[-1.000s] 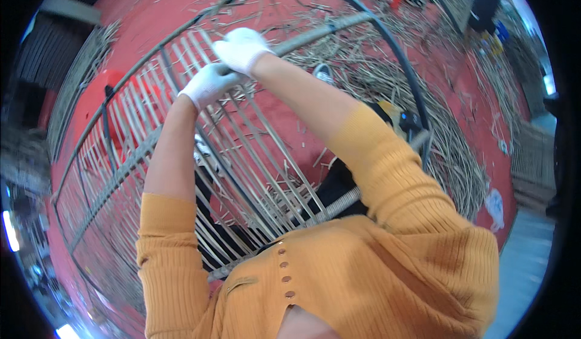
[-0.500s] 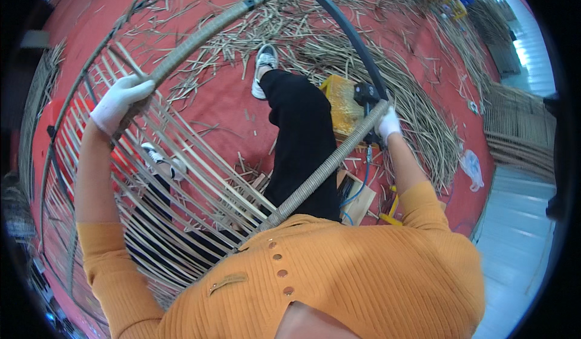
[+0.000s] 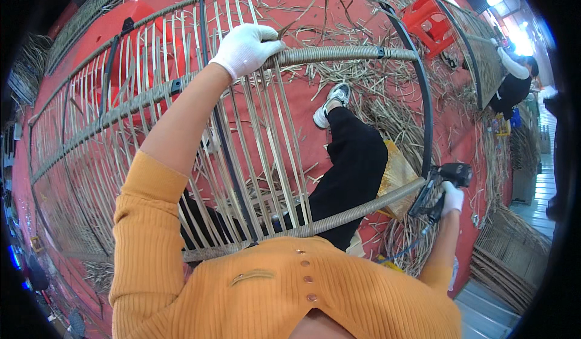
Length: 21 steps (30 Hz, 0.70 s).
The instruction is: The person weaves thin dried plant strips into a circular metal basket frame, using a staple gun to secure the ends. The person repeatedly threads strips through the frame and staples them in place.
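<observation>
A large curved frame (image 3: 428, 115) of black metal lies across my lap and reaches far to the left, its bars wound with brownish rattan-like strip. Pale flat strips (image 3: 272, 133) run in rows between its wrapped bars. My left hand (image 3: 247, 50), in a white glove, is closed on the wrapped middle bar (image 3: 339, 53) where the row of strips ends. At the frame's right end, my gloved right hand (image 3: 451, 198) grips a black air staple gun (image 3: 437, 188) by its handle. A blue hose (image 3: 407, 252) trails from the gun's handle.
Loose cut strips (image 3: 375, 97) litter the red floor around my foot. A yellowish box (image 3: 396, 172) stands beside my right leg. Red plastic stools (image 3: 428, 24) are at the far right, near another person (image 3: 514, 88) with a woven panel (image 3: 481, 55). Bundled strips (image 3: 514, 260) lie at the right.
The frame has swung clockwise and shifted in view, its wrapped middle bar now nearly level. The staple gun in my right hand has moved right, just outside the frame's edge. My left hand is further right.
</observation>
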Tool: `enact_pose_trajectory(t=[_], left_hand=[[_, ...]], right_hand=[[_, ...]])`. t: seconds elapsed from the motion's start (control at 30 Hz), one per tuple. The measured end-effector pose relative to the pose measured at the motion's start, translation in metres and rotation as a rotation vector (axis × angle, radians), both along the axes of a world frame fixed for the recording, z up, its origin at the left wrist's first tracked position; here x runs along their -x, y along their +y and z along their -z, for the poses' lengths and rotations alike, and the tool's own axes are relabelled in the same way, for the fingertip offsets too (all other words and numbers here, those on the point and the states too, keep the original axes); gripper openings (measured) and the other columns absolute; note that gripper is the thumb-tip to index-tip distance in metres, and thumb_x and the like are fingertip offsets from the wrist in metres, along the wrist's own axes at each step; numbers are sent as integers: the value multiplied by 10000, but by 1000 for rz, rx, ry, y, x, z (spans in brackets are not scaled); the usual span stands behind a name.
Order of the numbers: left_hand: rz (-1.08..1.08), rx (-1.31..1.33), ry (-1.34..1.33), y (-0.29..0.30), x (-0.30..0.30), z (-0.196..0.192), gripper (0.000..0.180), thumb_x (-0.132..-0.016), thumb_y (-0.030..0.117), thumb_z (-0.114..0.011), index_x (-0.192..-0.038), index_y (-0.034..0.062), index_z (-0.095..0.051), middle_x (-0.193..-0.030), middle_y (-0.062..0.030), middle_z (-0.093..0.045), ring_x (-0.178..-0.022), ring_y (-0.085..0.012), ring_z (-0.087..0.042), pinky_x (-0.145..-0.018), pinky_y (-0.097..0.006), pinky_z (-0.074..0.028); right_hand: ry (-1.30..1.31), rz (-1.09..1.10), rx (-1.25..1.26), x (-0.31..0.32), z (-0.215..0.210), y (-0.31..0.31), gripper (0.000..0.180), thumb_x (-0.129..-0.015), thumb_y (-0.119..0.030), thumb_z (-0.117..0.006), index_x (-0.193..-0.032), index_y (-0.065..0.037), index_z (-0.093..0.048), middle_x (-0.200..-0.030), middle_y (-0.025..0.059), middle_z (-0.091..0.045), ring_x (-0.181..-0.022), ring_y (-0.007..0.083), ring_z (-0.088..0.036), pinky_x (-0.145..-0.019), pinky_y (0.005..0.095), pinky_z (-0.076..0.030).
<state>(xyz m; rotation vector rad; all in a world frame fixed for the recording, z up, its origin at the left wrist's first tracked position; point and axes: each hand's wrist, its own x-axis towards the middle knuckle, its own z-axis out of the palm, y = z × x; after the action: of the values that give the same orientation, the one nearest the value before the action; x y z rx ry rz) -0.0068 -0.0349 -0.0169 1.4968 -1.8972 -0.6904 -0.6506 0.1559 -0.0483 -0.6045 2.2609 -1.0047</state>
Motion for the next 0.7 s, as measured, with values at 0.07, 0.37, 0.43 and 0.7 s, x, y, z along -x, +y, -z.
enact_pose_trajectory(t=[0.07,0.37,0.43,0.7], left_hand=[[-35,-33,-34,-4,2,-1,269,-888,318,-666,-951,67,-741,-799,-143,-695,-755,-305,-674,-751,-398,-525],[-59,-113,-88,-1,1,6,296,-872,384,-657,-999,141,-771,-947,-123,-740,-915,-337,-694,-847,-437,-535],[-58,-133,-88,-2,-1,8,315,-871,399,-646,-1012,147,-772,-999,-119,-742,-952,-332,-695,-877,-431,-539],[-58,-68,-133,-7,-4,10,302,-866,384,-625,-990,155,-779,-1000,-130,-738,-958,-342,-691,-870,-443,-549]], right_hand=[[83,-181,138,-50,-67,-3,70,-792,-85,-655,-759,-37,-617,-606,37,-568,-460,155,-522,-435,310,-384],[-127,-917,176,-307,-171,-99,111,-819,-94,-634,-718,-55,-608,-585,14,-550,-499,115,-530,-502,277,-410],[-230,-1094,103,-352,-163,-128,58,-819,-76,-627,-781,-35,-613,-574,20,-540,-483,122,-531,-496,278,-429],[-210,-1293,-119,-426,-158,-181,137,-761,-56,-615,-631,-44,-573,-536,30,-522,-449,128,-519,-459,278,-417]])
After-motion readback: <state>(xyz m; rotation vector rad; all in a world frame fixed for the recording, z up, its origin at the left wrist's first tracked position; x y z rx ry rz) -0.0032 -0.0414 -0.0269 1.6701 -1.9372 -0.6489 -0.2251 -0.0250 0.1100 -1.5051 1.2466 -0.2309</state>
